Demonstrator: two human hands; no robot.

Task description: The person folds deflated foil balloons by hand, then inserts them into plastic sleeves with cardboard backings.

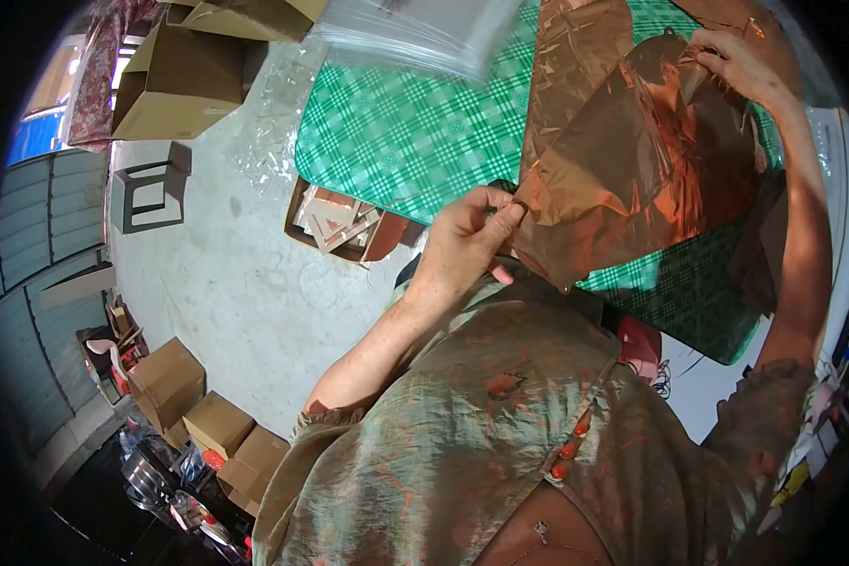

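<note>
A flat, crinkled copper-coloured foil balloon [632, 160] is stretched between my two hands over the table, with small tabs on its edge. My left hand [472, 236] pinches its near left corner between thumb and fingers. At the far right, my right hand [740, 71] has its fingers closed on the upper edge of the same foil. Another strip of copper foil [575, 57] lies on the table beyond, partly covered by the piece I hold. More copper foil shows behind my right hand.
The table has a green checked cover [396, 132]. A stack of clear plastic bags [415, 38] lies at its far edge. Below the table's left side stands a box of frame-like pieces [335, 226]. Cardboard boxes [174, 80] and a grey frame [149, 196] are on the left.
</note>
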